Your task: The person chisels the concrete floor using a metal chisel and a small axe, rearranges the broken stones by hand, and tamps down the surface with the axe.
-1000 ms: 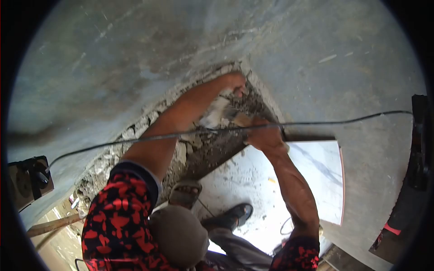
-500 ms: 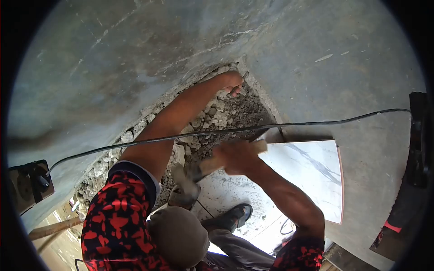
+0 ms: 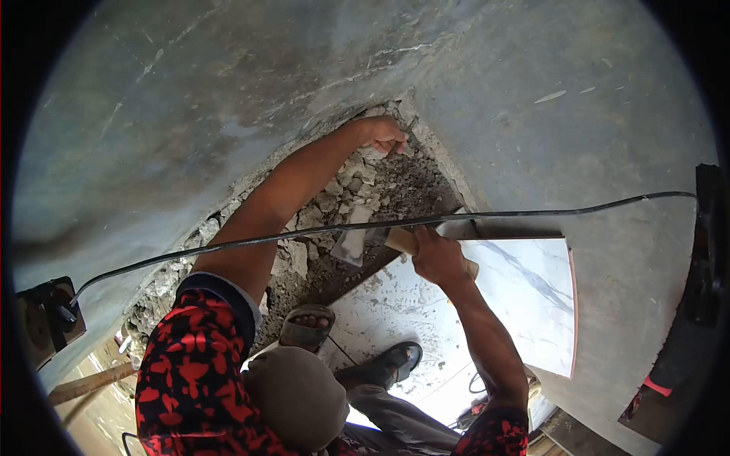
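My left hand (image 3: 386, 137) is closed low in the corner of the walls, its fingers pinched round a thin, chisel-like rod (image 3: 396, 147) that is mostly hidden. Broken concrete rubble (image 3: 357, 178) lies around and below it. A hammer (image 3: 401, 241) with a pale wooden handle and a blurred grey head is gripped in my right hand (image 3: 441, 256). Its head (image 3: 352, 243) hangs over the rubble, apart from the rod. Beneath my right forearm lies a white marbled tile (image 3: 525, 281).
A black cable (image 3: 532, 213) crosses the view in front of both arms, from a socket box (image 3: 49, 315) at left. Grey walls (image 3: 578, 114) meet at the corner. My sandalled feet (image 3: 391, 365) are on and beside dusty white tiles (image 3: 372, 311). A wooden pole (image 3: 91, 384) lies lower left.
The hammer has swung away from my body, its head moving up and right towards the corner. My right hand has shifted right. My left hand has moved slightly left.
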The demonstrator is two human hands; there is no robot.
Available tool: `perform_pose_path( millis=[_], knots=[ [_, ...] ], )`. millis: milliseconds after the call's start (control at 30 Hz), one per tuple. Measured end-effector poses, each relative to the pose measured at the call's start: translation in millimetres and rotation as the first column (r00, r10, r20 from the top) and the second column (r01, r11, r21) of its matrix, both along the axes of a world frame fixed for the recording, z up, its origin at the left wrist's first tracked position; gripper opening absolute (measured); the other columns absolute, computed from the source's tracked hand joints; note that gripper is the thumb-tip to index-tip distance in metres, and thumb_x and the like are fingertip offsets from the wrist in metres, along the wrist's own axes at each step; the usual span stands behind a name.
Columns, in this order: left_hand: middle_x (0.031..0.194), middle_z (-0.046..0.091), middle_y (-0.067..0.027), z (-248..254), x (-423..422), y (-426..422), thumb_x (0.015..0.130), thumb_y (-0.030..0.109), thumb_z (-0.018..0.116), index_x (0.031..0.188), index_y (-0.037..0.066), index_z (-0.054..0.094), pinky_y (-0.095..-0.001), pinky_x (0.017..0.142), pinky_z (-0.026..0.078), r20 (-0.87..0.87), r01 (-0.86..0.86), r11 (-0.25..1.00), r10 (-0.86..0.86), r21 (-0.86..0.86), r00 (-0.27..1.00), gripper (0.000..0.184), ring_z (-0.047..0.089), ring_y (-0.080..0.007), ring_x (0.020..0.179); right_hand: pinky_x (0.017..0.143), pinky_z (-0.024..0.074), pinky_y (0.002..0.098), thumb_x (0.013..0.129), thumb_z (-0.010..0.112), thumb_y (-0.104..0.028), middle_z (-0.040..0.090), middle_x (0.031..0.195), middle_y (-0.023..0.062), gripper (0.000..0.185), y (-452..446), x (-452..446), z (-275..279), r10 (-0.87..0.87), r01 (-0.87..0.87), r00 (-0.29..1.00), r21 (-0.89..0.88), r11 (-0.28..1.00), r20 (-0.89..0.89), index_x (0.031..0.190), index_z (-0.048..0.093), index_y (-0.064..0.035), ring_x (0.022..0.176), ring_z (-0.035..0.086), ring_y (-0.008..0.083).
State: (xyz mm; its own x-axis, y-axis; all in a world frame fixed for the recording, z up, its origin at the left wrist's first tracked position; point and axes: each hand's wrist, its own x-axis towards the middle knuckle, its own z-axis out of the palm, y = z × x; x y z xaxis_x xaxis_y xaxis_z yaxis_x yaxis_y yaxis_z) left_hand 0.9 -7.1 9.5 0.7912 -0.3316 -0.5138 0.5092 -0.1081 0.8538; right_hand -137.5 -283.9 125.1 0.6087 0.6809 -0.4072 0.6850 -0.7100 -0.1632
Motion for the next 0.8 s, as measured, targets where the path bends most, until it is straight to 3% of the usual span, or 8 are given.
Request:
perform_pose_path(
  millis=[133,233,367,500,600,667,733,800],
  knots=[
    [0.09,0.066,-0.0038,-12.8,-16.6,-3.7,0.094,0.033,0.057,0.102,0.004,0.065,-0.0325,0.075,0.046,-0.041,-0.189,0.958,0.184,-0.215,0.982,0.031,0.059,-0.0132,0.081,0.067,0.053,0.0424,0.07,0.071,-0.022,0.063,0.084,0.0111,0.041,-7.6,19.6,8.4,0.247,-0.306,0.928,0.188,0.933,0.279,0.104,0.052,-0.009,0.077,0.066,0.0313],
    [0.085,0.066,-0.0026,-18.4,-11.7,-0.7,0.092,0.031,0.06,0.108,0.003,0.064,-0.0295,0.066,0.043,-0.009,-0.191,0.937,0.197,-0.293,0.98,0.033,0.055,-0.011,0.075,0.065,0.0513,0.0386,0.067,0.073,-0.024,0.061,0.08,0.0093,0.04,14.2,39.3,27.7,0.314,-0.406,0.851,0.148,0.902,0.42,0.099,0.055,-0.0109,0.074,0.064,0.0274],
    [0.076,0.064,-0.0014,-13.3,-0.9,4.5,0.091,0.029,0.06,0.095,0.006,0.069,-0.0274,0.057,0.037,0.071,-0.078,0.995,0.083,-0.066,0.994,0.025,0.05,-0.0091,0.067,0.06,0.0518,0.0387,0.075,0.062,-0.016,0.059,0.077,0.0102,0.019,36.4,60.4,14.8,0.426,-0.406,0.79,-0.144,0.903,0.441,0.09,0.054,-0.0069,0.071,0.063,0.0272],
    [0.071,0.06,-0.0002,20.8,-2.6,6.5,0.091,0.026,0.059,0.078,0.01,0.071,-0.029,0.05,0.033,0.018,0.039,0.979,-0.044,0.2,0.999,0.025,0.048,-0.0096,0.062,0.062,0.0517,0.0406,0.079,0.056,-0.017,0.06,0.075,0.0078,0.009,77.4,1.1,30.5,0.566,-0.586,0.784,0.005,0.81,0.254,0.085,0.057,-0.0119,0.07,0.064,0.026],
    [0.069,0.058,0.0001,-0.7,7.4,3.7,0.091,0.024,0.057,0.077,0.008,0.071,-0.0294,0.048,0.032,0.052,0.02,0.989,-0.028,0.146,0.998,0.025,0.047,-0.0099,0.061,0.073,0.0534,0.0451,0.076,0.061,-0.015,0.066,0.09,0.0129,0.029,83.5,-16.9,27.2,0.613,-0.612,0.79,-0.043,0.79,0.021,0.104,0.061,-0.0126,0.084,0.067,0.031],
    [0.07,0.061,-0.0008,-2.1,9.3,5.7,0.092,0.025,0.057,0.081,0.007,0.071,-0.0283,0.048,0.032,0.051,0.012,0.985,-0.021,0.17,0.999,0.025,0.046,-0.0098,0.06,0.074,0.0542,0.0447,0.076,0.063,-0.016,0.067,0.09,0.0139,0.03,75.6,41.0,26.3,0.424,-0.433,0.901,-0.122,0.893,-0.097,0.106,0.061,-0.0131,0.088,0.067,0.0313],
    [0.072,0.063,-0.0017,10.7,7.5,-3.9,0.093,0.026,0.057,0.086,0.005,0.071,-0.0273,0.049,0.033,0.063,0.006,0.982,-0.018,0.188,0.998,0.026,0.046,-0.0098,0.059,0.072,0.0547,0.044,0.077,0.064,-0.017,0.067,0.089,0.0132,0.028,66.8,62.0,32.7,0.285,-0.283,0.958,-0.092,0.955,0.009,0.104,0.062,-0.0137,0.089,0.067,0.0312],
    [0.071,0.063,-0.0024,26.2,-0.8,0.9,0.093,0.025,0.057,0.079,0.004,0.07,-0.0267,0.047,0.031,0.075,0.032,0.94,-0.061,0.34,0.995,0.028,0.045,-0.01,0.057,0.069,0.055,0.0434,0.078,0.063,-0.018,0.068,0.084,0.0125,0.024,77.3,56.4,34.5,0.0,0.056,0.987,-0.35,0.935,0.158,0.101,0.063,-0.012,0.084,0.067,0.0309]
  ],
)
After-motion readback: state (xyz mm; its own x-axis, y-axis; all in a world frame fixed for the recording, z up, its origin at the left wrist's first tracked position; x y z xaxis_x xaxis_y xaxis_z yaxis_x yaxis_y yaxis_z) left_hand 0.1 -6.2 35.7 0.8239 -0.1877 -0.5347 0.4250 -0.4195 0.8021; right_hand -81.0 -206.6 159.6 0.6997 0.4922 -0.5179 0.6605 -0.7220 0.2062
